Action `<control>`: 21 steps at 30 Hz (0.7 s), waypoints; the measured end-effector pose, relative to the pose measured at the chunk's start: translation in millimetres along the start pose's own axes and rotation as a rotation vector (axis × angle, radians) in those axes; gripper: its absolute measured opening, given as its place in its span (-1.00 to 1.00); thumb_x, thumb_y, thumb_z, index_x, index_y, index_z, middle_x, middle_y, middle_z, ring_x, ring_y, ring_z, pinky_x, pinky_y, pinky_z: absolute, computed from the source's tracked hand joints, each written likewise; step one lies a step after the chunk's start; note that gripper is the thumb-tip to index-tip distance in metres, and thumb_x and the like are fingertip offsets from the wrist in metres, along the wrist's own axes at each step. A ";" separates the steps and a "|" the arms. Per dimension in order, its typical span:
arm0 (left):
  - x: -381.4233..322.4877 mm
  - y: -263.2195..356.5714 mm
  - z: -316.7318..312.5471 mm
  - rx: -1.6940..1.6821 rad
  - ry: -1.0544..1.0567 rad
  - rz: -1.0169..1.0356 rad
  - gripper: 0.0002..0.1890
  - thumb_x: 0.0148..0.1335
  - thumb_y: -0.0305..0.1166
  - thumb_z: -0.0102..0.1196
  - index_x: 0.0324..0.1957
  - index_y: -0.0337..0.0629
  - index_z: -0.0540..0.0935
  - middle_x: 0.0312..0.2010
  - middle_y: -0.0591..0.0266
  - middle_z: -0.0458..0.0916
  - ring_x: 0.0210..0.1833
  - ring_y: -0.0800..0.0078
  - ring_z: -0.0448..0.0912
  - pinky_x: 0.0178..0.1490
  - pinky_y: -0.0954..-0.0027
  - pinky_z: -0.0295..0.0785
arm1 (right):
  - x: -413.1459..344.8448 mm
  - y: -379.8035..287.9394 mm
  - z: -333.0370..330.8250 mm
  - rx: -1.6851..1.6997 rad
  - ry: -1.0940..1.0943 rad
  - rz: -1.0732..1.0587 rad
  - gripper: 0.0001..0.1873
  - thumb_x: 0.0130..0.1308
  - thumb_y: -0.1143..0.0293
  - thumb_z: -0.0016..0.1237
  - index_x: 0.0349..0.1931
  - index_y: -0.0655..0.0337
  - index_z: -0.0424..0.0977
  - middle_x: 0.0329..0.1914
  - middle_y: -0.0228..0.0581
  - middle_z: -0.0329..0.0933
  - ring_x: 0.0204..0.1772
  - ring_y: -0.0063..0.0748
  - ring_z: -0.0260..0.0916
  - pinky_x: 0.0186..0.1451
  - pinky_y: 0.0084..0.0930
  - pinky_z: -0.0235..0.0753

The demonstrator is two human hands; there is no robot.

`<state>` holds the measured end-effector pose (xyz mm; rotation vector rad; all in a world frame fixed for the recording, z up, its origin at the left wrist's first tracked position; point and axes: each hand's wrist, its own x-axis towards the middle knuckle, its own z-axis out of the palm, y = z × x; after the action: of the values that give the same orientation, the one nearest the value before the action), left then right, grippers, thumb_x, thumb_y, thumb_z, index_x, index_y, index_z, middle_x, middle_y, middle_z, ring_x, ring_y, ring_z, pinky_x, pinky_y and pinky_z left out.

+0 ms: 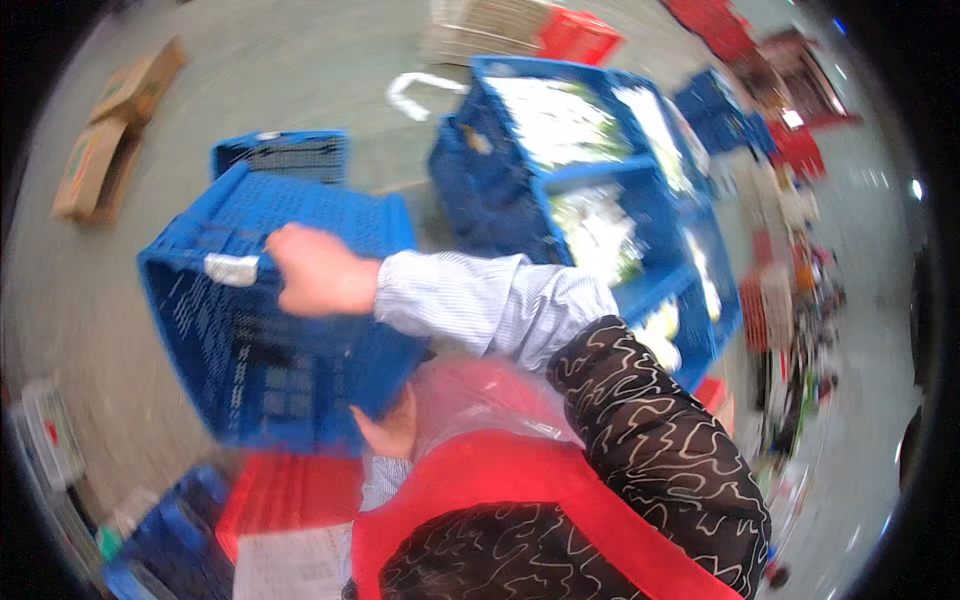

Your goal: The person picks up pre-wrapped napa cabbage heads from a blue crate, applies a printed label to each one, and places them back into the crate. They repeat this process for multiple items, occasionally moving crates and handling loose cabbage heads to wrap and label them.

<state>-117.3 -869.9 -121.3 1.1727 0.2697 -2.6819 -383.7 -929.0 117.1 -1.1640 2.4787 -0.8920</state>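
Note:
A blue plastic crate is tilted on its side in front of me, its open mouth towards me. My right hand reaches across and is closed over its upper rim, beside a white label. Low at the crate's right corner, my left hand holds the edge between thumb and fingers, partly hidden by the crate. The crate is blurred. To the right stand blue crates with bagged white and green vegetables in them.
Behind the held crate stands another blue crate. Below it are a red crate and a blue bin. Cardboard boxes lie on the floor at left. Another red crate is at the top, and stacked goods line the right.

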 end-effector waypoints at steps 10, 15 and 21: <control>-74.3 99.3 95.4 0.411 -0.146 -0.199 -0.55 0.27 -0.30 0.16 0.14 -0.35 0.54 0.14 0.05 0.58 0.17 0.17 0.53 0.24 0.09 0.44 | -148.0 -161.4 -137.9 0.217 0.445 -0.086 -0.55 -0.16 0.65 0.08 -0.17 0.49 0.33 -0.18 0.20 0.36 -0.22 0.23 0.49 -0.25 -0.02 0.52; -113.2 2.4 128.4 1.015 -0.510 0.359 -0.47 0.28 -0.30 0.12 0.23 -0.41 0.45 0.24 -0.07 0.48 0.27 0.07 0.45 0.37 0.03 0.31 | -329.7 -114.8 -192.0 0.143 0.828 -0.172 -0.51 -0.21 0.55 0.14 -0.18 0.47 0.32 -0.16 0.14 0.32 -0.24 0.18 0.45 -0.29 -0.10 0.51; -128.2 -77.9 244.6 0.975 -0.618 0.113 -0.47 0.28 -0.31 0.09 0.22 -0.44 0.43 0.26 -0.14 0.44 0.27 -0.02 0.42 0.39 -0.04 0.27 | -478.0 -91.3 -206.6 -0.101 1.418 -0.040 -0.45 -0.28 0.47 0.16 -0.18 0.47 0.32 -0.15 0.15 0.30 -0.11 0.20 0.37 -0.12 -0.09 0.45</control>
<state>-223.8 -840.8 143.5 0.3766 -1.2521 -2.9074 -117.1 -521.9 323.9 -0.5933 3.4885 -2.1572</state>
